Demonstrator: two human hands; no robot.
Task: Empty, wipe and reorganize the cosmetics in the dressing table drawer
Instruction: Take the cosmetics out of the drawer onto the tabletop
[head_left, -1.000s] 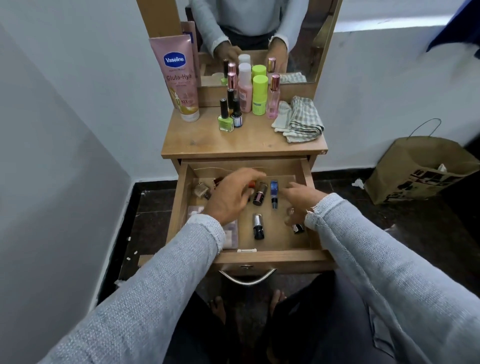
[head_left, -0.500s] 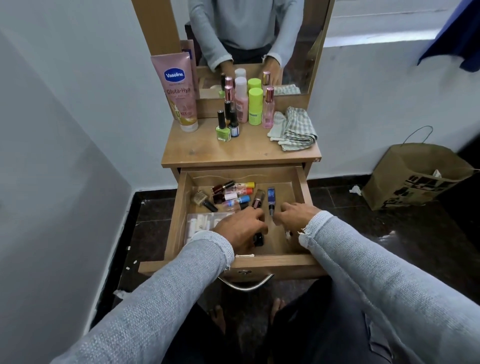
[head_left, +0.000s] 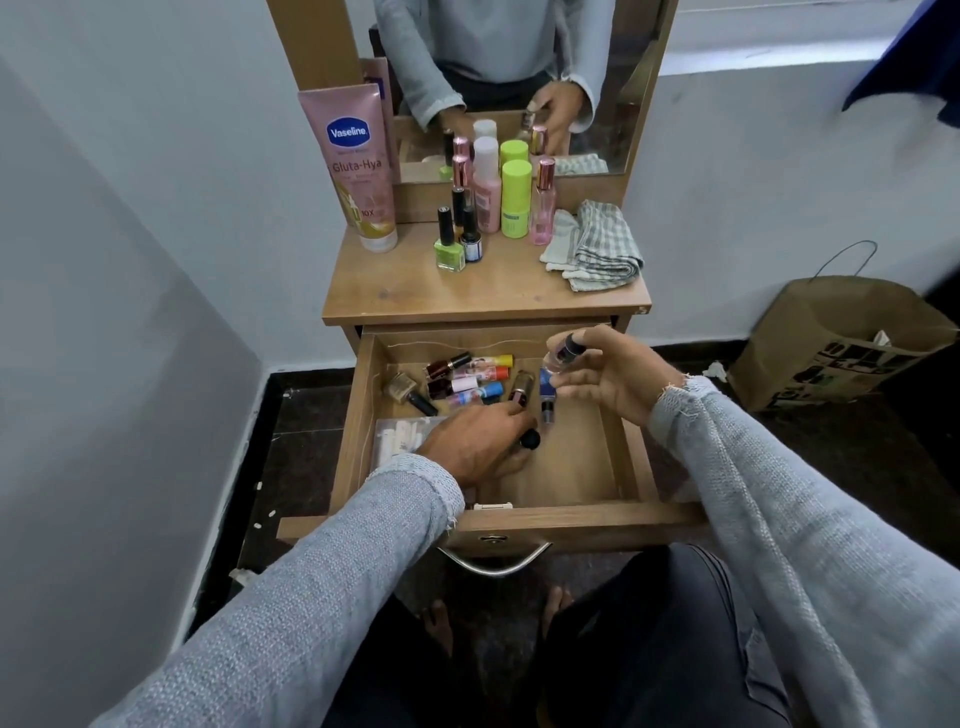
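The wooden drawer (head_left: 631, 457) is pulled out below the dressing table top (head_left: 415, 296). My right hand (head_left: 608, 382) is raised over its right side, shut on a small clear bottle with a dark cap (head_left: 563, 354). My left hand (head_left: 475, 444) rests low inside the drawer, closed around a small black-capped bottle (head_left: 530, 440). Several lip balms and nail polishes (head_left: 470, 382) lie at the drawer's back left, and a blue tube (head_left: 546, 391) lies beside them. A clear packet of white sticks (head_left: 400, 435) sits at the left.
On the table top stand a pink Vaseline tube (head_left: 361, 166), green nail polish (head_left: 449, 249), pink and green bottles (head_left: 515, 200) and a folded checked cloth (head_left: 597, 247) before the mirror (head_left: 613, 78). A brown paper bag (head_left: 841, 343) stands on the dark floor at right.
My right hand has lifted out of the drawer holding the small clear bottle. My left hand has stayed low in the drawer and closed on the black-capped bottle.
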